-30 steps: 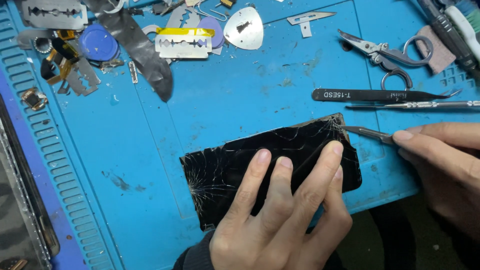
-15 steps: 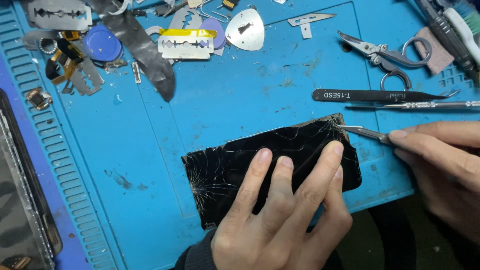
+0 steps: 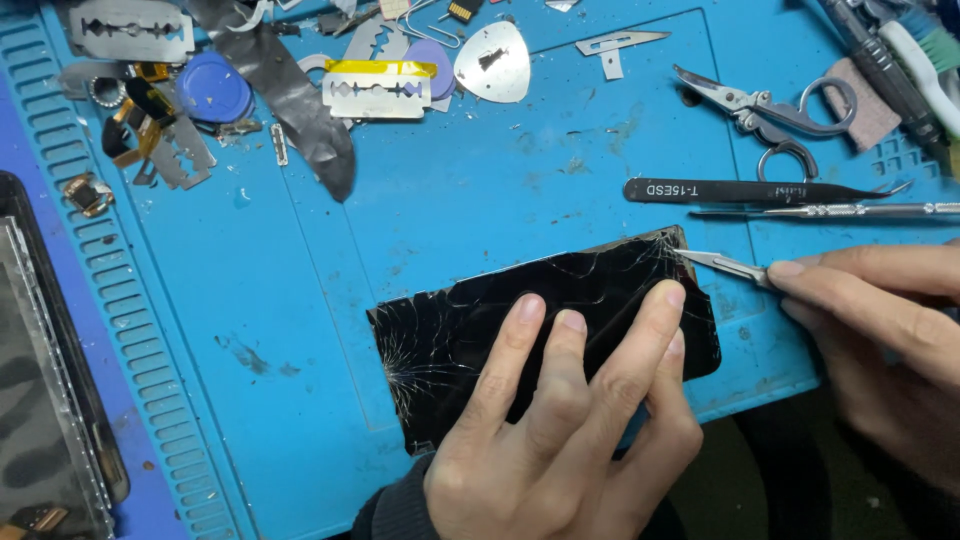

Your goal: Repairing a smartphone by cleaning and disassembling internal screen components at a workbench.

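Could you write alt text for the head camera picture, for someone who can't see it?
A person's left hand presses flat on a black phone screen with cracked glass, while the right hand works a thin metal blade at its top corner. They work on a blue mat strewn with razor blades, tweezers and scissors.

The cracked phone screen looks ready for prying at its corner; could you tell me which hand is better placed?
Right hand: its thin blade already meets the cracked screen corner. The left hand lies flat on the glass.

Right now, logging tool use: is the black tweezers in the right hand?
No, the black tweezers lie on the blue mat; the right hand holds a thin metal blade.
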